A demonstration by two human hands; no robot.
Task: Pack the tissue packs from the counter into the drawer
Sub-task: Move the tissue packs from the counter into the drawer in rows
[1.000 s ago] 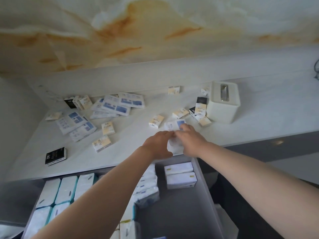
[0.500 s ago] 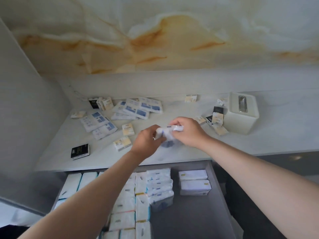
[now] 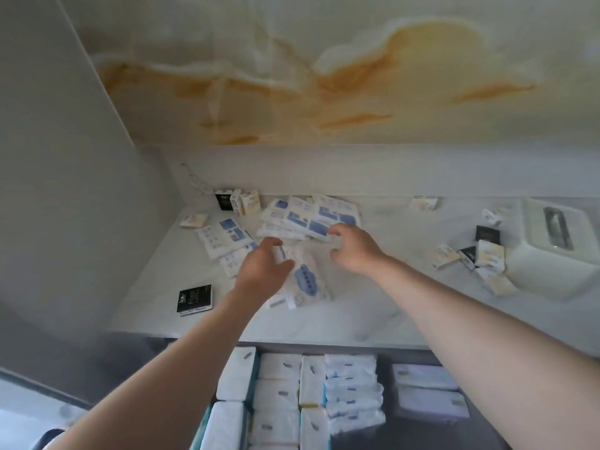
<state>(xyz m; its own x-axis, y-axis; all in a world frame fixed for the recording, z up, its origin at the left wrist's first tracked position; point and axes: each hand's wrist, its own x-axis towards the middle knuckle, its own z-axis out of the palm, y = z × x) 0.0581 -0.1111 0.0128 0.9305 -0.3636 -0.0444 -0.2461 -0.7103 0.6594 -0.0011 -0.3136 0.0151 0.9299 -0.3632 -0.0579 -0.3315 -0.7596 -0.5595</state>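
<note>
1. Our left hand (image 3: 264, 269) grips the blue-logo tissue pack (image 3: 306, 282) by its left end, with the thumb on top. The pack sits low over the bench (image 3: 373, 315); too blurred to tell if it touches.
2. We judge the one-hand hold frees the right hand (image 3: 355, 250) to take a second pack before the trip down.
3. Right hand holds nothing. Fingers and thumb form a loose claw at the near edge of the heap of blue-printed packs (image 3: 319, 219); contact unclear.
4. Both forearms stretch forward over the open drawer (image 3: 387, 375), which sits right below the bench edge.
5. The drawer's left columns are full of white packs (image 3: 279, 394). The right side holds two packs plus bare floor, so that's the likely slot.
6. More to clear from the bench: small cream packs (image 3: 487, 258) by the white tissue box (image 3: 558, 251), and a black pack (image 3: 194, 298) on the left.
</note>
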